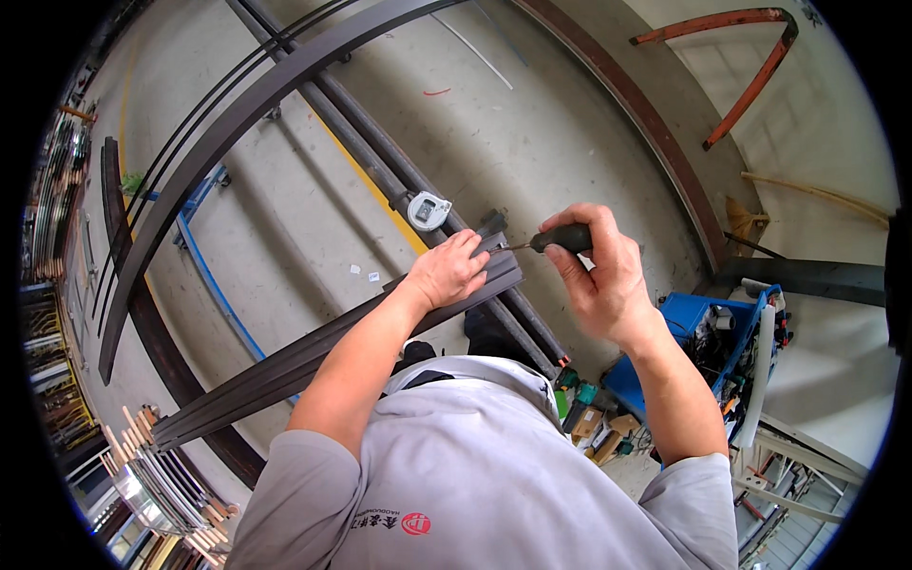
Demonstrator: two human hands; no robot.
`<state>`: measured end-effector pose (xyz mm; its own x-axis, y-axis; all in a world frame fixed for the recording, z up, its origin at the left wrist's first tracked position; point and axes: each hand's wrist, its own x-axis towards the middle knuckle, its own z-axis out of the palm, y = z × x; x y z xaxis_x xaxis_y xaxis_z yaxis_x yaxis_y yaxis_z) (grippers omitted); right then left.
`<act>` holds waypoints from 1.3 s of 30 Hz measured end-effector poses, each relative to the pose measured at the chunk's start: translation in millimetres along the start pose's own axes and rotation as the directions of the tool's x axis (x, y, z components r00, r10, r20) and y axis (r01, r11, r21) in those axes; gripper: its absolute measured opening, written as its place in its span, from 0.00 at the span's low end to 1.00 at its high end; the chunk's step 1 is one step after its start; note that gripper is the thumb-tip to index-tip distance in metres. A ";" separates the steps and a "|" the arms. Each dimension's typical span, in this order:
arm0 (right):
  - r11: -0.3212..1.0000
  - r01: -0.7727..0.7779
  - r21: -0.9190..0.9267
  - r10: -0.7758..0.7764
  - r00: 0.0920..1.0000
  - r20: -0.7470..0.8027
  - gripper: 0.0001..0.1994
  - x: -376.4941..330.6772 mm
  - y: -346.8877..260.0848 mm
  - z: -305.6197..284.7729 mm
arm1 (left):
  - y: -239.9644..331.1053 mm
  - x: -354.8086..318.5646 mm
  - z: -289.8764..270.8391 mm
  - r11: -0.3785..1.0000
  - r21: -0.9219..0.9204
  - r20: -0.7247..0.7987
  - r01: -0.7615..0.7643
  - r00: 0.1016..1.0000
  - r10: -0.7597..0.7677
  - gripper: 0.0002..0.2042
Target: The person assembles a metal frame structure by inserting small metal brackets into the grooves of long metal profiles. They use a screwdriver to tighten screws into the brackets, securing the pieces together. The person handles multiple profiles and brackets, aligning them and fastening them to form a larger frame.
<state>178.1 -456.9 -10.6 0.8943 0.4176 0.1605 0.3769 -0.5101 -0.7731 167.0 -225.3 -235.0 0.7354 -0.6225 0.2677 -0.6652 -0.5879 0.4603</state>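
My right hand is closed round the black handle of a screwdriver. Its thin shaft points left and meets the end of a bundle of long dark metal profiles. My left hand grips the top of that same end, fingers pressed together just beside the screwdriver tip. What lies under those fingers is hidden. A round white device with a small grey display, like a tape measure, rests on the dark bars just beyond my left hand.
Large curved dark profiles arch across the left. At right stands a blue tool cart with assorted tools, near small boxes on the floor. An orange bent frame leans at far right. Racked stock lines the lower left.
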 end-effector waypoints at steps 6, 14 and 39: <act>0.994 -0.058 0.091 0.064 0.996 -0.063 0.15 -1.6 5.0 -2.7 | 0.7 1.7 -0.3 1.000 0.012 0.009 -0.010 1.000 0.010 0.18; 0.991 0.130 0.001 -0.126 0.960 0.248 0.13 5.3 -11.9 -18.2 | 1.2 1.5 -0.4 1.000 0.003 0.021 0.005 1.000 -0.005 0.18; 0.982 0.110 -0.155 -0.067 0.963 0.259 0.21 28.6 -38.9 -16.1 | -4.6 -1.5 12.4 0.999 -0.013 -0.024 -0.037 0.999 0.037 0.15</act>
<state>192.8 -437.2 33.9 0.7739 0.6316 0.0474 0.5057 -0.5712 -0.6465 167.3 -228.1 -248.1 0.7131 -0.6313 0.3049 -0.6905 -0.5576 0.4606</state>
